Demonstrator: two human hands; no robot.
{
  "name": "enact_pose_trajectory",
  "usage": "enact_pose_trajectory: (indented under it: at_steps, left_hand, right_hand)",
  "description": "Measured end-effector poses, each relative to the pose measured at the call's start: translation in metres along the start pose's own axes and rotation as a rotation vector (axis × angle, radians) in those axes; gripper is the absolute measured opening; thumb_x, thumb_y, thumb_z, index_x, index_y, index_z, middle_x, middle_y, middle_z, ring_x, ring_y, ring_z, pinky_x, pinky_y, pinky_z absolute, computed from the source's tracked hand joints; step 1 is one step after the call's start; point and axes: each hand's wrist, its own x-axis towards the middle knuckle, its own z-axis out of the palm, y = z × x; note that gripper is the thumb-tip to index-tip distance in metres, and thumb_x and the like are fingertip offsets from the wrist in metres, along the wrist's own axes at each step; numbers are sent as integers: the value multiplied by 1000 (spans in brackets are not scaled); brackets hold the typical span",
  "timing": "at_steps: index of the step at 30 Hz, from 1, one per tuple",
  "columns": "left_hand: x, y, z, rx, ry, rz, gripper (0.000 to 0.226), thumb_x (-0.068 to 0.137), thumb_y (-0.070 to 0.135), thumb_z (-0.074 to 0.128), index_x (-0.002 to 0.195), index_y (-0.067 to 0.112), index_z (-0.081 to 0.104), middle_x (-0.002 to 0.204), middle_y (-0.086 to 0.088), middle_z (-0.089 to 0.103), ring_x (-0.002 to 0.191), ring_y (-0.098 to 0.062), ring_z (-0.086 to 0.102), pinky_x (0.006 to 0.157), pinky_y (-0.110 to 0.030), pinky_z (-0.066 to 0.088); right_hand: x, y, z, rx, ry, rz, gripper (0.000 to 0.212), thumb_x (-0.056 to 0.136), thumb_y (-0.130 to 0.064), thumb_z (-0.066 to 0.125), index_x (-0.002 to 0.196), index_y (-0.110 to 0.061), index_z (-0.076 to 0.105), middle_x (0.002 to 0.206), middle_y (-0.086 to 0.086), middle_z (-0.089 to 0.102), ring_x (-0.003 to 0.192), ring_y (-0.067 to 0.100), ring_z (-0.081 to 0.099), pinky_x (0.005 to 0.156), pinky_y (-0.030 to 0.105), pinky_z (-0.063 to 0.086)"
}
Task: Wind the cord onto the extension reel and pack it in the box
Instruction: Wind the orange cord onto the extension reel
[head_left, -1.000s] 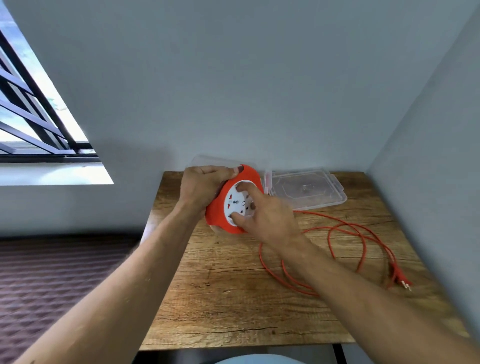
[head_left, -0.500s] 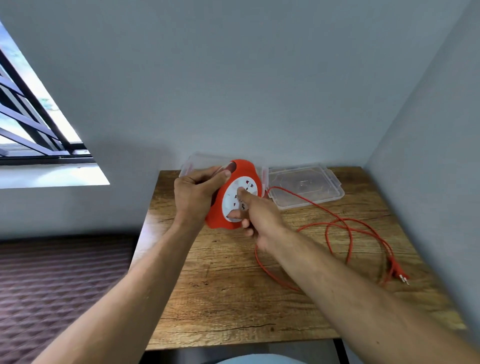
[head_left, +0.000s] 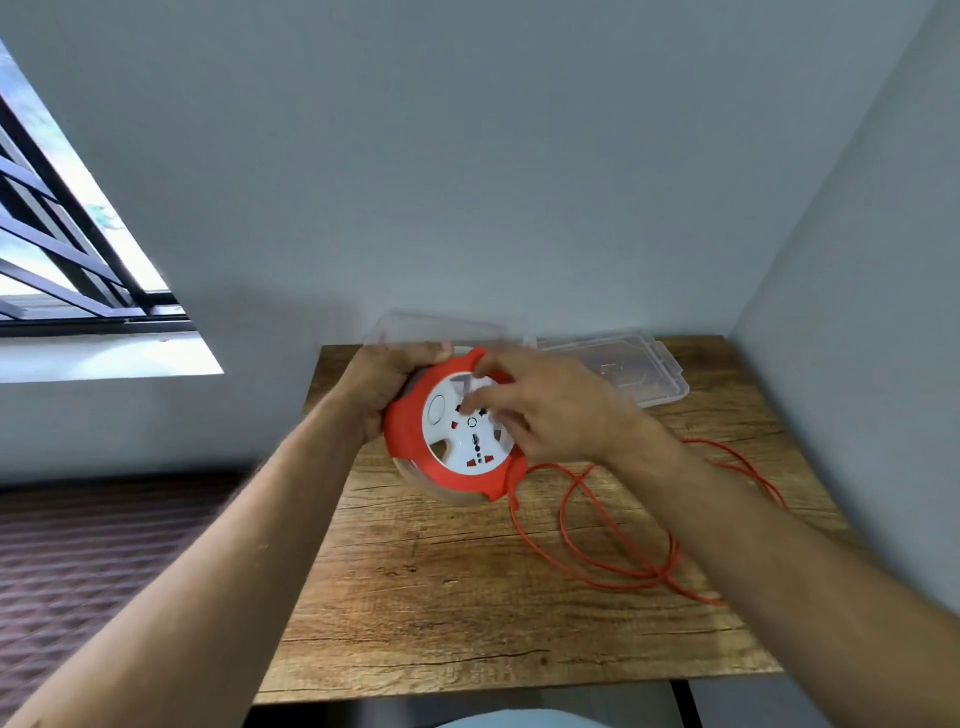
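Orange plastic wraps the round extension reel (head_left: 457, 431), which sits in the air just above the wooden desk (head_left: 467, 597), near its far edge at about 11 o'clock. The left hand (head_left: 387, 384) holds the reel from behind, its grip curled tight round the orange rim, probably to keep the body from spinning. The right hand (head_left: 550, 410) lies over the white socket face, with a fingertip pressed into one of its dips. That grip is narrow and holds only the face, likely so it can turn the middle like a wheel.

The orange cord (head_left: 618, 540) comes out of the reel's low edge at about 5 o'clock and lies in loose loops on the desk, over toward 3 o'clock. Most of it looks not yet wound in, so the winding seems near its start.

The clear plastic box (head_left: 410, 325) waits behind the reel at 12 o'clock, and its lid (head_left: 644, 374) lies flat beside it at about 1 o'clock. It is open, ready for the reel later. The loops may tangle if the turning goes too fast.
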Motion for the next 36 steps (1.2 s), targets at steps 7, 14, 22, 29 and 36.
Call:
enact_pose_trajectory:
  at_steps: [7, 14, 22, 29, 36]
  left_hand:
    - [-1, 2, 1, 163, -4, -28, 10, 86, 23, 81, 90, 18, 88, 92, -16, 83, 77, -30, 80, 68, -38, 64]
    - [-2, 6, 12, 278, 44, 3, 9, 78, 29, 88, 83, 21, 88, 81, -10, 84, 67, -22, 80, 58, -26, 61]
    - [-10, -2, 26, 18, 265, 231, 37, 79, 19, 88, 99, -10, 78, 101, -37, 75, 79, -34, 72, 80, -59, 63]
    - [-12, -28, 47, -73, 391, 556, 14, 83, 11, 86, 92, 21, 87, 84, 3, 84, 81, -15, 80, 77, -31, 65]
    - [-11, -50, 54, 289, 415, 559, 41, 77, 36, 89, 116, 28, 81, 103, 2, 82, 97, -12, 77, 88, -28, 61]
  right_hand:
    - [-4, -11, 21, -257, -214, -195, 61, 91, -13, 56, 139, -48, 41, 135, 15, 42, 76, 31, 63, 54, 43, 56]
    - [-3, -12, 29, -388, -179, -188, 53, 96, -34, 52, 143, -50, 33, 113, 15, 58, 54, 30, 59, 44, 35, 50]
    - [-3, -23, 43, -60, 184, 472, 70, 75, -66, 47, 140, -40, 44, 79, 1, 72, 73, 28, 69, 62, 33, 52]
    - [31, -38, 45, 1070, 391, 1261, 63, 81, -56, 65, 131, -19, 54, 109, 2, 71, 82, 15, 67, 59, 28, 51]
    - [33, -33, 48, 1381, 346, 1499, 35, 91, -45, 60, 98, -11, 64, 51, -1, 57, 30, 8, 44, 33, 15, 27]
